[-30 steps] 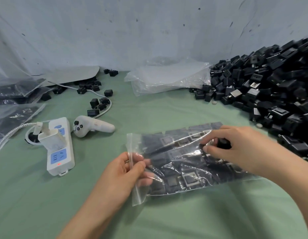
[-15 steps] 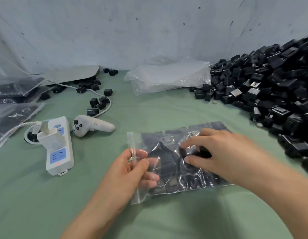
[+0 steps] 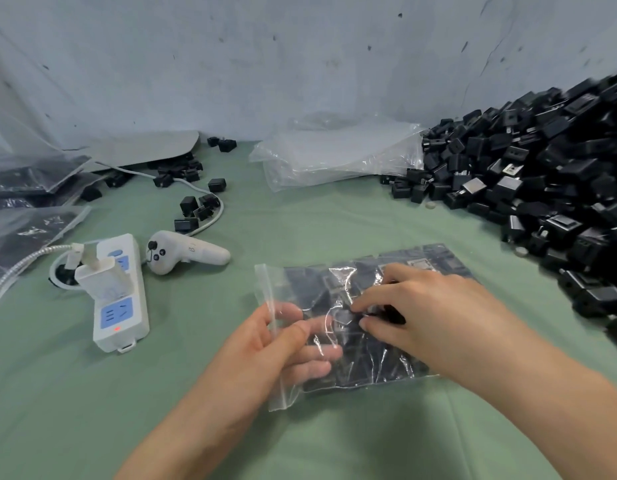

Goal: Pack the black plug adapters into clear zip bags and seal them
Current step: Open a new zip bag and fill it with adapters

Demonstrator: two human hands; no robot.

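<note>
Zip bag [image 3: 369,327] lay at lower centre. Left hand [image 3: 265,355] pinched its open mouth; right hand [image 3: 428,320] pinched a black adapter [image 3: 392,311] at the opening.

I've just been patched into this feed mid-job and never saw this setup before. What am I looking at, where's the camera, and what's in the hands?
No machine here: a person's two bare hands, filmed by a camera worn on the head, looking forward and down. The left hand holds the open end of a clear zip bag partly filled with black adapters. The right hand pinches one black adapter at the bag. On the green cloth lie a pile of adapters, empty bags, a power strip and a white controller.
</note>
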